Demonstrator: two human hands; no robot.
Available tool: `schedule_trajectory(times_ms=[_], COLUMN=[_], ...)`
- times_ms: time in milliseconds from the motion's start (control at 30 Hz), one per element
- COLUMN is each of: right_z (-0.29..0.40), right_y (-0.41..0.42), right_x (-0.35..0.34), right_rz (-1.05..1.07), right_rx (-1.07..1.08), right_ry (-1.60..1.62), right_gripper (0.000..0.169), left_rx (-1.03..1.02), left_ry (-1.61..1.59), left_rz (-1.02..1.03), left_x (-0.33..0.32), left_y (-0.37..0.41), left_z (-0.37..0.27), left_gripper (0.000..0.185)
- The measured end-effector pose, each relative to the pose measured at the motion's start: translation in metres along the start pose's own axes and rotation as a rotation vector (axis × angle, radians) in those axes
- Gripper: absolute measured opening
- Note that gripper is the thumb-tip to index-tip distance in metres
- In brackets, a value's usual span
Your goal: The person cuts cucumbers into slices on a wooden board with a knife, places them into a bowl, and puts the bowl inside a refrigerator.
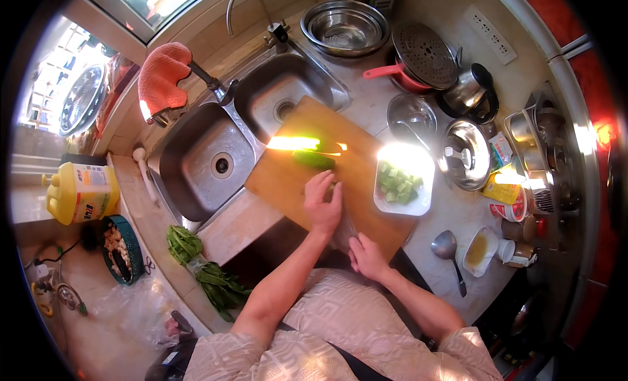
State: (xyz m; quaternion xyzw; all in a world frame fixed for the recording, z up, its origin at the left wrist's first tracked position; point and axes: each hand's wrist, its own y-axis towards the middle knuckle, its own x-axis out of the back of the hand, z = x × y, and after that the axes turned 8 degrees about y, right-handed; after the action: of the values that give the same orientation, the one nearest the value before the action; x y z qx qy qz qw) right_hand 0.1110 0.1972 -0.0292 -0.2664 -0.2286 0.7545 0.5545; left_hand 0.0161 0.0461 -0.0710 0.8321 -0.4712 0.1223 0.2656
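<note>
A wooden cutting board (363,135) lies across the counter and over part of the right sink basin. My left hand (324,197) is over the board, its fingers curled around something small that they mostly hide. My right hand (365,256) is at the board's near edge, closed on what looks like the handle of a knife; the blurred blade (346,231) lies between my hands. Green vegetable pieces (314,159), perhaps cucumber, lie just beyond my left fingers, partly washed out by sunlight. Right of them, a white dish (409,207) holds diced green pieces (396,184).
A double steel sink (196,155) is at the left, leafy greens (216,278) near the counter edge. Steel bowls (343,30), a red-handled pan (382,71), a glass bowl (411,117) and a ladle (445,246) stand or lie around the right side.
</note>
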Motion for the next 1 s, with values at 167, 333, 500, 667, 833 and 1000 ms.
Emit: schedule_trajectory(times_ms=[167,333,500,667,833,1000], right_z=[0.022,0.036,0.015,-0.006,0.005,0.035], right_y=[-0.042,-0.072,-0.095,-0.097,-0.087,-0.076], right_x=[0.034,0.050,0.065,0.077,0.064,0.044], right_rz=[-0.240,-0.419,-0.625,-0.586,-0.461,-0.332], right_rx=[0.115,0.194,0.272,0.355,0.386,0.472], right_ry=[0.079,0.166,-0.135,-0.281,-0.287,-0.383], right_gripper=[0.033,0.030,0.034,0.031,0.022,0.020], left_rx=[-0.164,-0.213,-0.285,-0.489,-0.539,-0.576], left_ry=[-0.251,-0.167,-0.181,0.551,0.767,0.709], left_rz=[0.093,0.248,0.219,0.429,0.497,0.441], left_x=[-0.060,-0.107,-0.082,0.016,0.048,0.057], left_y=[0.008,0.003,0.018,0.078,0.084,0.075], left_z=[-0.069,-0.072,-0.060,0.006,0.033,0.050], left_gripper=[0.020,0.020,0.023,0.045,0.050,0.047])
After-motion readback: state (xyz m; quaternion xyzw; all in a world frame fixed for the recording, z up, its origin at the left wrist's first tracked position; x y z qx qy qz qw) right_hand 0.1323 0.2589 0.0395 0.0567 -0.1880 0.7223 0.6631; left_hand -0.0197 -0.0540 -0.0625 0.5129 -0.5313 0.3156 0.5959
